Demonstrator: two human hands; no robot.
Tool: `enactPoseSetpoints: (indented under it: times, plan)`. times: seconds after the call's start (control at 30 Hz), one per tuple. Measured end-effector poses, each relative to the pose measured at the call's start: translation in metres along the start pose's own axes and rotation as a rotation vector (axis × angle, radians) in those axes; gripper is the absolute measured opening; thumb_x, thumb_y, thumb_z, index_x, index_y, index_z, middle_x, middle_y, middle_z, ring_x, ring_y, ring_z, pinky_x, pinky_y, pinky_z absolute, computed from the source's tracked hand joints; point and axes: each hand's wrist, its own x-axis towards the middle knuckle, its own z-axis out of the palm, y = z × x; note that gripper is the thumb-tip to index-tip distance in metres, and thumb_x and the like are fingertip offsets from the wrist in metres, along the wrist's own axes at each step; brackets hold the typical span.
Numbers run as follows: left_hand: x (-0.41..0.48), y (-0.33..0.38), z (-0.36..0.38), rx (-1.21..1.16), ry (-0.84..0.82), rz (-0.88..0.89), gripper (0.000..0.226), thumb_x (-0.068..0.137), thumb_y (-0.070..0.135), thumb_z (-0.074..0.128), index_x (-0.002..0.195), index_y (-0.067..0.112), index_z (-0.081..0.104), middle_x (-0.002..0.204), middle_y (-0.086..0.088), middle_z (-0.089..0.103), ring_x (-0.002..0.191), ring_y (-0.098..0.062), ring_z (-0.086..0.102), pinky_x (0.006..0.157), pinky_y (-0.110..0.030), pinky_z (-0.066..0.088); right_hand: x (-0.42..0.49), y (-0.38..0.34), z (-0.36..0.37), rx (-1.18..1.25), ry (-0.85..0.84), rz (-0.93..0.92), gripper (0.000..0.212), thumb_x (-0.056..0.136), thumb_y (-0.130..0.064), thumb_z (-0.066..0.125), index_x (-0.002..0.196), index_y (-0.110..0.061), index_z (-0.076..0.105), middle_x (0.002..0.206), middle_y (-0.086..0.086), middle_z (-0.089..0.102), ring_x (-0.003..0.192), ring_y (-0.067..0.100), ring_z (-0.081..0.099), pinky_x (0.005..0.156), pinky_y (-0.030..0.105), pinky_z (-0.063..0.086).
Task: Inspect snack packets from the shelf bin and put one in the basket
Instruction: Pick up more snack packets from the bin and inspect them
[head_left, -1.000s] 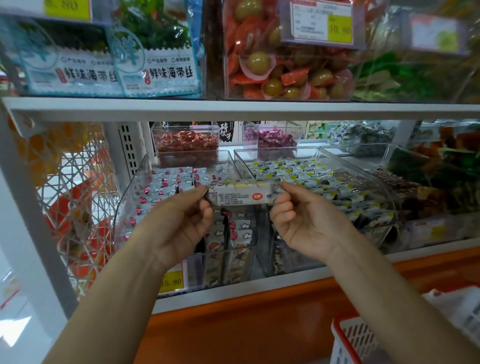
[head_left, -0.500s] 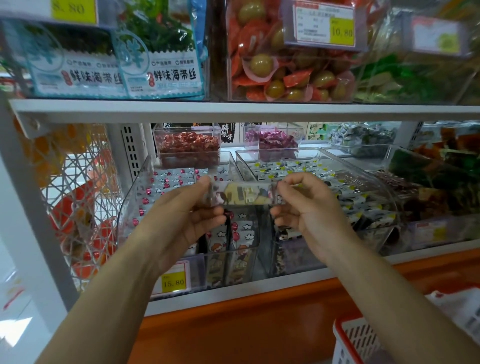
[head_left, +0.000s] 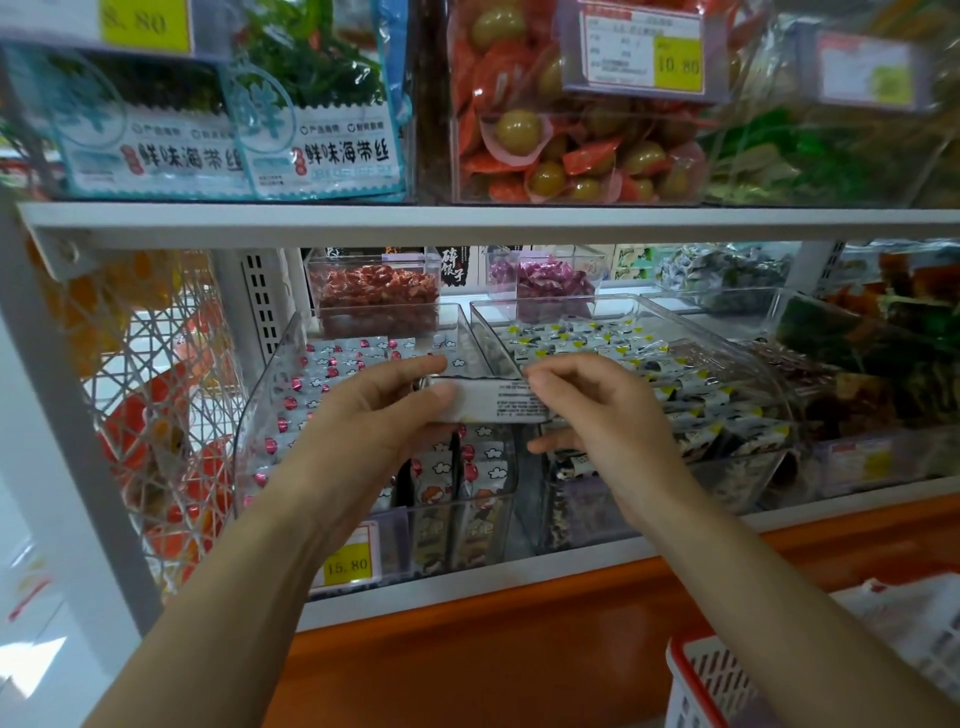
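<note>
The left hand (head_left: 374, 415) and the right hand (head_left: 597, 410) are each pinching one end of a snack packet (head_left: 498, 402), holding it flat just above the front of the clear shelf bin (head_left: 270, 415), its white printed side facing up.

Both grips are sitting on the packet's narrow ends, so my guess is that it could slide out when one hand is letting go. It would then be dropping back among the identical packets in the bin, or past the bin's front wall to the floor. The basket (head_left: 696, 686) is lying well below and to the right of the bin, with only its red-rimmed corner showing, so a blind drop could be missing it.

The fine print on the packet is too small to read. A yellow tag (head_left: 347, 564) below the bin's front is reading 15.80. Above the bin, seaweed bags (head_left: 332, 150) are showing 鲜味海带丝, with a tag (head_left: 137, 23) reading 8.80 over them. Up and to the right of the bin, another tag (head_left: 675, 65) is reading 10.80.
</note>
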Motion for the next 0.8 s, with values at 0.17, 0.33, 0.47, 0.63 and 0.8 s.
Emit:
enactPoseSetpoints:
  times: [0.17, 0.33, 0.47, 0.63, 0.8]
  plan:
    - [-0.002, -0.002, 0.004, 0.238, 0.068, 0.058, 0.021, 0.076, 0.023, 0.069, 0.097, 0.029, 0.07, 0.097, 0.002, 0.071, 0.086, -0.011, 0.068, 0.078, -0.023, 0.055, 0.0, 0.002, 0.004, -0.12, 0.085, -0.053, 0.014, 0.089, -0.017, 0.06, 0.075, -0.018, 0.062, 0.077, 0.001, 0.062, 0.069, 0.01, 0.065, 0.055, 0.031, 0.058]
    - [-0.003, -0.004, 0.01, 0.302, 0.071, 0.054, 0.017, 0.08, 0.018, 0.068, 0.095, 0.027, 0.069, 0.09, 0.006, 0.07, 0.082, -0.011, 0.068, 0.073, -0.023, 0.057, 0.002, 0.004, 0.006, -0.27, 0.177, -0.144, 0.021, 0.09, -0.017, 0.059, 0.069, -0.016, 0.058, 0.069, 0.002, 0.057, 0.069, 0.019, 0.06, 0.059, 0.033, 0.055]
    - [-0.001, -0.006, 0.015, 0.211, 0.118, 0.013, 0.009, 0.084, 0.021, 0.063, 0.087, 0.014, 0.067, 0.101, -0.008, 0.066, 0.092, -0.023, 0.066, 0.081, -0.034, 0.057, 0.001, 0.006, 0.008, -0.267, 0.161, -0.165, 0.019, 0.091, -0.019, 0.059, 0.072, -0.019, 0.059, 0.068, -0.003, 0.055, 0.065, 0.01, 0.057, 0.057, 0.027, 0.055]
    - [0.008, -0.007, 0.014, 0.048, 0.264, -0.012, 0.017, 0.088, 0.017, 0.059, 0.079, 0.005, 0.067, 0.095, -0.008, 0.065, 0.089, -0.023, 0.065, 0.075, -0.032, 0.056, 0.001, 0.008, 0.004, -0.167, -0.067, -0.095, 0.022, 0.087, -0.029, 0.061, 0.109, -0.028, 0.062, 0.101, -0.005, 0.064, 0.092, 0.008, 0.064, 0.073, 0.029, 0.057]
    - [0.017, -0.004, 0.016, 0.014, 0.261, 0.027, 0.016, 0.092, 0.023, 0.054, 0.09, 0.012, 0.065, 0.099, -0.006, 0.065, 0.089, -0.016, 0.065, 0.067, -0.024, 0.055, 0.007, 0.006, 0.001, -0.164, -0.004, -0.144, 0.024, 0.083, -0.02, 0.067, 0.097, -0.038, 0.06, 0.092, -0.005, 0.069, 0.075, 0.01, 0.068, 0.071, 0.025, 0.057]
